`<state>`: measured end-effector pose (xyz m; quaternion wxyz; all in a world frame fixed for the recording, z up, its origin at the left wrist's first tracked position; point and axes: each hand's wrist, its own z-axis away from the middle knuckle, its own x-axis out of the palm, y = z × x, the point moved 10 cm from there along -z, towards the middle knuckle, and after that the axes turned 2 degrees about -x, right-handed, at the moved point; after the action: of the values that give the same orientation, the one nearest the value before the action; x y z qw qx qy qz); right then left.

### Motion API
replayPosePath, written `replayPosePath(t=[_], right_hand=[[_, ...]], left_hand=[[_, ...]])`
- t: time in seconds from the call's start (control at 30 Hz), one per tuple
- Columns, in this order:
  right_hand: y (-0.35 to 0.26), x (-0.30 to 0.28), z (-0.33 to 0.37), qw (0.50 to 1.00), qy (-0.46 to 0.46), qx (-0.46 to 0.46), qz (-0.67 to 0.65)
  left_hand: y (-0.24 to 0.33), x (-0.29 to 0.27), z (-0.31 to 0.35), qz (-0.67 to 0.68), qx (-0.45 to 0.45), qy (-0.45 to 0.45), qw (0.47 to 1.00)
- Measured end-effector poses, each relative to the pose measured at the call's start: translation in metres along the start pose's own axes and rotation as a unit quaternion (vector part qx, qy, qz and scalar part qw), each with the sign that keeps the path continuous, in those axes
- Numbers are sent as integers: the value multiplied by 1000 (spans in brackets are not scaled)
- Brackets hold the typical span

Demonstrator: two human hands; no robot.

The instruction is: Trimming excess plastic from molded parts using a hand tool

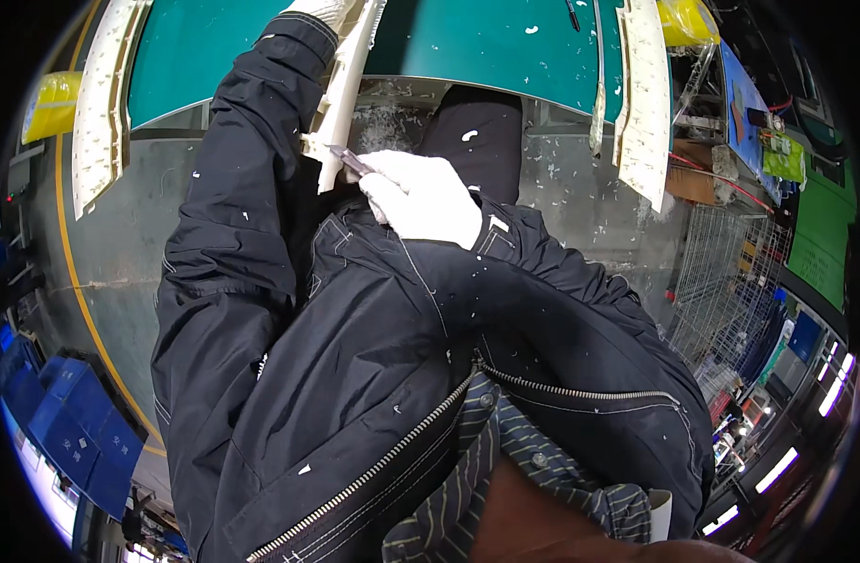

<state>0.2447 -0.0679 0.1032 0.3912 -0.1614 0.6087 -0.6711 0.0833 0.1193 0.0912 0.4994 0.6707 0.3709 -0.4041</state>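
A long cream plastic strip (342, 94) with ribs and clips along its side slants down from the top edge over the near edge of the green table. My left hand (323, 8), in a white glove, is closed on its far part; the picture's edge cuts off some of the fingers. In a white glove too, my right hand (420, 194) grips a small knife (352, 160) with a grey blade. The blade touches or nearly touches the strip's near end, beside a protruding tab. The glove hides the knife's handle.
Pale shavings lie on the green table top (486, 47), my dark jacket and the grey floor (580, 206). More cream plastic parts (644, 113) line both table sides, with yellow rolls (685, 22) beyond. A wire cage (725, 281) stands right, blue bins (73, 422) lower left.
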Motion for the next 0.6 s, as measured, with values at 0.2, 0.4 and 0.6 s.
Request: replayPosePath(t=[0.2, 0.4, 0.6], right_hand=[[-17, 27, 9, 969, -81, -223, 64], [5, -1, -2, 985, -14, -17, -172], [-5, -39, -47, 978, 63, -13, -196]], left_hand=[[-31, 9, 0, -4, -50, 0, 999], [-15, 11, -4, 97, -70, -47, 992], [-55, 56, 28, 583, -284, -46, 760]])
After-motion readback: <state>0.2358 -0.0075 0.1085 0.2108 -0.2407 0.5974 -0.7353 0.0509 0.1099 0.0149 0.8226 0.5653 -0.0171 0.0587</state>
